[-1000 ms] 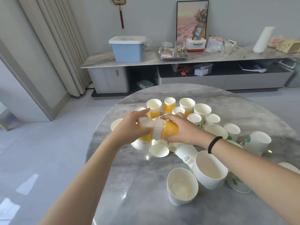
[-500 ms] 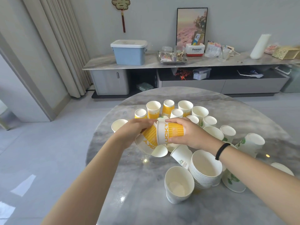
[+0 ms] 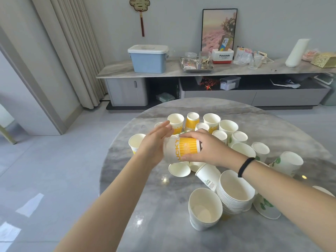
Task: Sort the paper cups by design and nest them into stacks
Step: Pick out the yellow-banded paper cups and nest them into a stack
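Note:
My right hand point(image 3: 205, 148) grips a yellow-striped "LUCKY" cup point(image 3: 181, 150), held sideways above the round marble table point(image 3: 138, 179). My left hand point(image 3: 154, 142) presses flat against the cup's open end with fingers spread; whether a second cup sits nested inside is hidden. Behind stand several yellow cups point(image 3: 191, 120) upright or upturned. Green-leaf cups point(image 3: 285, 164) lie and stand to the right. A tall nested stack of white cups point(image 3: 234, 193) stands near my right wrist, and a shorter stack point(image 3: 204, 208) leans in front of it.
A single cup point(image 3: 135, 142) stands left of my left hand. Two empty cups point(image 3: 179, 169) lie under the held one. Beyond the table a low sideboard point(image 3: 163, 71) carries a blue box point(image 3: 148, 58), a tray and clutter. Grey floor lies to the left.
The yellow cup in my left hand has gone out of sight at the mouth of the one in my right hand. My left hand now lies flat over the open end.

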`<action>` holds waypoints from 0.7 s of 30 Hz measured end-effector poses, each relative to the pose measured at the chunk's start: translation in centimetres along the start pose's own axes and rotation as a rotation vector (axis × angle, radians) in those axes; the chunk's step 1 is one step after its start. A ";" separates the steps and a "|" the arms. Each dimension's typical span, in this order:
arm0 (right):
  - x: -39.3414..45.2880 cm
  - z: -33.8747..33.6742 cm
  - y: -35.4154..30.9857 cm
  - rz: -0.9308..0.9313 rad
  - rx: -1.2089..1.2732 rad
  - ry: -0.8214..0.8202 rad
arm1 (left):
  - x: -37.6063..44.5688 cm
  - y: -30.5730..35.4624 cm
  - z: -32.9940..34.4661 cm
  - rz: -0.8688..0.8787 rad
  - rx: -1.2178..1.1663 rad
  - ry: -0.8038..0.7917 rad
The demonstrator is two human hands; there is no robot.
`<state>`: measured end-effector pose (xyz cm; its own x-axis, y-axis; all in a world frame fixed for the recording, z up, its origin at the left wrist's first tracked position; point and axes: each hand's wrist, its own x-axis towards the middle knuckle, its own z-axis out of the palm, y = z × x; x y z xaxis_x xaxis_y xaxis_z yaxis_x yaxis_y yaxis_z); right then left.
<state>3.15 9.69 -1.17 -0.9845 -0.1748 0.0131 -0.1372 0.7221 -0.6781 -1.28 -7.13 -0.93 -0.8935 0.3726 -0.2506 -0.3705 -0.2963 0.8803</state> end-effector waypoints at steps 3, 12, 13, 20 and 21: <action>1.6 0.8 -0.3 0.041 -0.042 -0.010 | 0.1 0.2 0.1 0.044 -0.067 0.020; 7.1 2.9 0.0 0.236 -0.147 -0.111 | 3.2 -3.5 -8.7 -0.026 1.517 0.449; 7.4 3.1 0.1 0.254 -0.147 -0.125 | 3.1 -3.9 -9.1 -0.027 1.545 0.449; 8.6 3.8 1.0 0.238 0.004 -0.081 | 4.5 -1.3 -9.3 0.127 0.574 0.460; 8.7 3.9 1.0 0.203 0.031 -0.061 | 4.7 -1.2 -8.7 0.079 0.436 0.388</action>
<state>-5.15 6.22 -4.60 -0.9830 -0.0688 -0.1700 0.0676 0.7255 -0.6849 -7.23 -12.70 -6.72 -0.9721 -0.0096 -0.2345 -0.2341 0.1095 0.9660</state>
